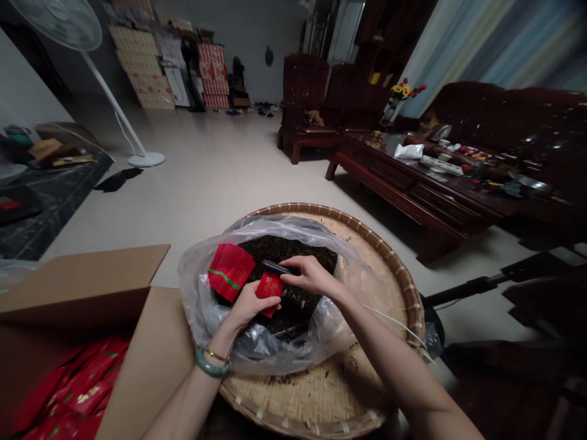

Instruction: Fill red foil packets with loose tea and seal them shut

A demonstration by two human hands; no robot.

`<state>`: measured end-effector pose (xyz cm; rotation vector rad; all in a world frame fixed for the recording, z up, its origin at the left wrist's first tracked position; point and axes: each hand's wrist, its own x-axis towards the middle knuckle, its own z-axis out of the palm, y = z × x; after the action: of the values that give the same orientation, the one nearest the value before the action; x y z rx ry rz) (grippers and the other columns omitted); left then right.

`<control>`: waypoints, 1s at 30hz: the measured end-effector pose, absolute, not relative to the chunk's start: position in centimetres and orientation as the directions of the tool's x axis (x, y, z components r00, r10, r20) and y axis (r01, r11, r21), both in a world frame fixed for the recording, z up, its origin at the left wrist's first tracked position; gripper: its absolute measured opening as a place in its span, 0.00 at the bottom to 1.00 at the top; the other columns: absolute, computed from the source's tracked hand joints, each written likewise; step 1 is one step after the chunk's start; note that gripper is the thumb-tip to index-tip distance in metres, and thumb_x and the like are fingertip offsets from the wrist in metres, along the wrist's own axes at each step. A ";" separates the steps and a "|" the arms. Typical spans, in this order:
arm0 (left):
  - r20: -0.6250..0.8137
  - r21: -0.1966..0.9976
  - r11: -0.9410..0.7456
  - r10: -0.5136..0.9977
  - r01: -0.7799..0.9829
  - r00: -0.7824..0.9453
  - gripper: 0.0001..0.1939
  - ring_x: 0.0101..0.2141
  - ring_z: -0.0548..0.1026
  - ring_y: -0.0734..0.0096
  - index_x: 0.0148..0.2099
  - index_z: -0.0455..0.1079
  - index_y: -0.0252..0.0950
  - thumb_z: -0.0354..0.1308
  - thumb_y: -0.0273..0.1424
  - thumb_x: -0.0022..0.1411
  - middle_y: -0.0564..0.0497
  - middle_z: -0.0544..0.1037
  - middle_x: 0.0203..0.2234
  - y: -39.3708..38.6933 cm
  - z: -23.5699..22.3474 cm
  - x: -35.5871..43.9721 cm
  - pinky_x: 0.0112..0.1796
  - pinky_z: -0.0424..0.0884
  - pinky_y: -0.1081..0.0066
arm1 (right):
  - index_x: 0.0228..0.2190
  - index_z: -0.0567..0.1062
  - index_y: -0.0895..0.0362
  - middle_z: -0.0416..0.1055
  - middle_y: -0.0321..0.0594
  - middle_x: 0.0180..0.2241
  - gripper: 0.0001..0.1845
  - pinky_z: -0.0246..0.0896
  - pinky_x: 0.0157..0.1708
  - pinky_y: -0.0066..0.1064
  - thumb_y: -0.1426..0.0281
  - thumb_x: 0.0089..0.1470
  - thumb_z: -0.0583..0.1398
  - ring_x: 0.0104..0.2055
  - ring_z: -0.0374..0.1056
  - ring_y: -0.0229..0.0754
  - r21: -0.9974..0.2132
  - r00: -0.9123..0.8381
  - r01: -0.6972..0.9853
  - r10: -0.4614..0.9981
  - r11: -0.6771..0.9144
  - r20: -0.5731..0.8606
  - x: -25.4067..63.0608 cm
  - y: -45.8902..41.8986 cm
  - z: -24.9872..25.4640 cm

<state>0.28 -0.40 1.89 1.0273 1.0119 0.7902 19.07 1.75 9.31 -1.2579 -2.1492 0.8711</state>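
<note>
My left hand (250,305) is closed on a small red packet (269,287), held over a clear plastic bag (197,275) of dark loose tea leaves (288,250). My right hand (309,275) grips a dark scoop (276,267) just above the packet's mouth. A stack of red packets bound with a green band (230,271) lies on the tea at the left inside the bag. The bag rests on a round woven bamboo tray (389,263).
An open cardboard box (82,287) at the lower left holds several red packets (77,391). A dark wooden coffee table (426,189) with clutter, wooden chairs (305,98) and a sofa stand at the right. A standing fan (114,104) is at the far left.
</note>
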 end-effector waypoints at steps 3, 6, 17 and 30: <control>-0.320 0.929 0.364 0.883 -0.071 0.344 0.22 0.22 0.76 0.70 0.36 0.68 0.29 0.70 0.34 0.39 0.49 0.78 0.24 -0.4 2.2 0.3 0.24 0.71 0.74 | 0.41 0.77 0.57 0.76 0.40 0.39 0.15 0.61 0.39 0.30 0.69 0.49 0.60 0.39 0.71 0.44 -0.737 -0.422 0.574 0.900 0.356 0.106 19.1 1.9 9.1; -0.346 0.919 0.390 0.870 -0.063 0.351 0.23 0.22 0.76 0.69 0.36 0.69 0.28 0.71 0.34 0.38 0.47 0.79 0.26 -0.5 2.5 0.4 0.24 0.71 0.74 | 0.41 0.77 0.58 0.76 0.39 0.38 0.15 0.61 0.37 0.29 0.68 0.50 0.59 0.37 0.71 0.43 -0.780 -0.354 0.565 0.933 0.269 0.066 19.7 2.2 9.1; -0.327 0.928 0.369 0.875 -0.055 0.358 0.22 0.22 0.77 0.69 0.36 0.69 0.29 0.70 0.34 0.40 0.48 0.78 0.25 -0.5 2.3 0.4 0.24 0.71 0.74 | 0.40 0.78 0.56 0.77 0.38 0.39 0.15 0.63 0.38 0.31 0.67 0.49 0.60 0.39 0.71 0.44 -0.799 -0.401 0.545 0.916 0.252 0.015 19.6 1.5 8.5; -0.336 0.926 0.375 0.875 -0.048 0.347 0.23 0.21 0.76 0.69 0.35 0.68 0.29 0.70 0.35 0.39 0.50 0.77 0.22 -0.5 2.5 0.5 0.21 0.70 0.75 | 0.41 0.77 0.57 0.76 0.38 0.39 0.17 0.62 0.36 0.29 0.65 0.49 0.61 0.37 0.70 0.42 -0.816 -0.374 0.536 0.927 0.218 0.002 19.8 1.5 8.2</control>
<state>0.45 -0.52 2.51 1.0007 1.0350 0.7508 19.75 1.47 8.17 -1.3466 -1.9979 1.0314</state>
